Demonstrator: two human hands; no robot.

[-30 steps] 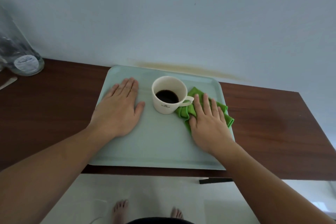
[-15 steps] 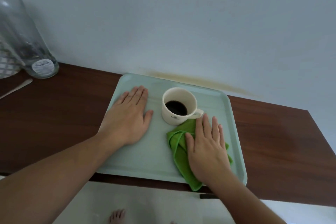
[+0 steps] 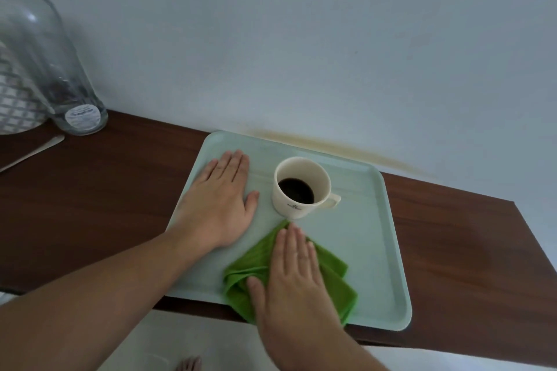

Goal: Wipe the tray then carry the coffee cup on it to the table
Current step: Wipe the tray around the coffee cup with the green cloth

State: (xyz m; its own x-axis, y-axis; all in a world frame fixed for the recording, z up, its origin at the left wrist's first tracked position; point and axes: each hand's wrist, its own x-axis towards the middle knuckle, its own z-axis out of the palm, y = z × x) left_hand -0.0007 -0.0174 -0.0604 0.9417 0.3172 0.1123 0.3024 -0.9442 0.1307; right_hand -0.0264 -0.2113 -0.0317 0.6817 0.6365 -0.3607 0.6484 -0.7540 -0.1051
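A pale green tray point(image 3: 379, 250) lies on a dark wooden shelf against the wall. On its far middle stands a white coffee cup point(image 3: 301, 187) with dark coffee inside, handle pointing right. My left hand point(image 3: 220, 205) lies flat, fingers together, on the tray's left part, just left of the cup. My right hand point(image 3: 292, 274) presses flat on a crumpled green cloth point(image 3: 334, 277) at the tray's near middle, fingertips close to the cup's base. The cloth reaches the tray's front edge.
A large clear glass bottle point(image 3: 48, 69) stands at the far left on the shelf point(image 3: 90, 190), with a checked object behind it and a pale flat utensil point(image 3: 33, 150) beside it. The wall runs right behind the tray. Floor and a bare foot show below the shelf's front edge.
My right hand has slid the green cloth from beside the cup's handle toward me and leftward, in front of the cup. My left hand stays flat on the tray. The camera has tilted up.
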